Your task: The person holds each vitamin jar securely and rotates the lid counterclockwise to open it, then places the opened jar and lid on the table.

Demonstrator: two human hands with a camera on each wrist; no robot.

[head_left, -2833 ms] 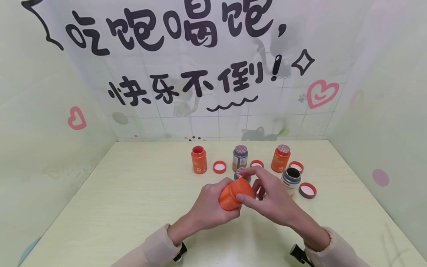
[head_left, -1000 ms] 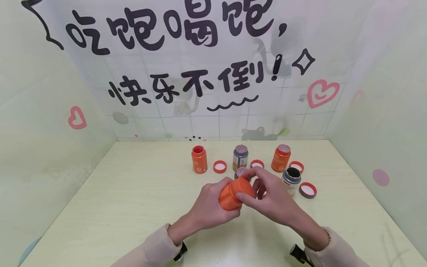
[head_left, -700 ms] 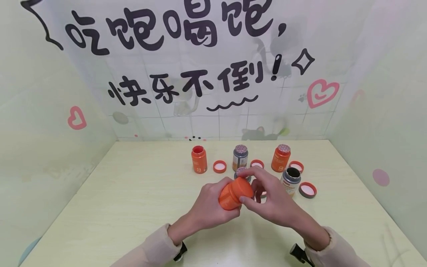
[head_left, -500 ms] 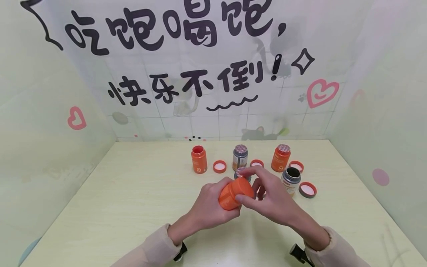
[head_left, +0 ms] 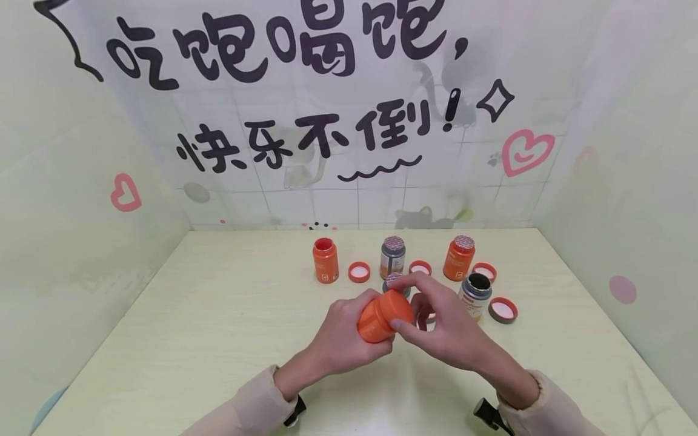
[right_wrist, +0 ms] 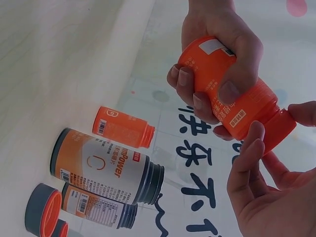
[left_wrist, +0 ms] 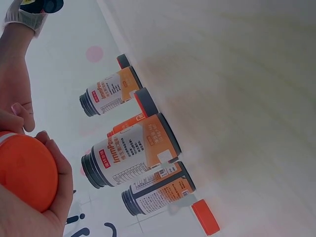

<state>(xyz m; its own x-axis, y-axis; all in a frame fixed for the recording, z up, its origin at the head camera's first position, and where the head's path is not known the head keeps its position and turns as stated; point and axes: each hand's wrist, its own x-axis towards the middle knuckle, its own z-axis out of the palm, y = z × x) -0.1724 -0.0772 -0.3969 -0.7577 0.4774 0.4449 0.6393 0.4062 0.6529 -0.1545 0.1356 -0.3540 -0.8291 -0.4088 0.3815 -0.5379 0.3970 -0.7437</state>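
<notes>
My left hand (head_left: pixel 346 339) grips the body of an orange pill bottle (head_left: pixel 372 327), tilted with its top up to the right, over the table. In the right wrist view white print shows on that bottle (right_wrist: pixel 212 74), with the left thumb across it. An orange cap (head_left: pixel 399 304) sits on its neck, and my right hand (head_left: pixel 449 330) pinches it between thumb and fingers. The left wrist view shows the bottle's round orange base (left_wrist: pixel 29 173) in the left palm. Behind the hands stands a grey-necked bottle (head_left: pixel 395 282), mostly hidden.
Farther back are an open orange bottle (head_left: pixel 325 263), a grey bottle (head_left: pixel 393 260) and an orange bottle (head_left: pixel 459 261) with sealed tops. An open grey-and-white bottle (head_left: pixel 474 298) stands right of the hands. Several loose caps, such as a red one (head_left: pixel 359 272) and a grey-red one (head_left: pixel 503 310), lie near them.
My right thumb and fingers shift back and forth a little around the cap; the thumb is now slightly farther right than half a second ago. The left hand and bottle stay in place.
</notes>
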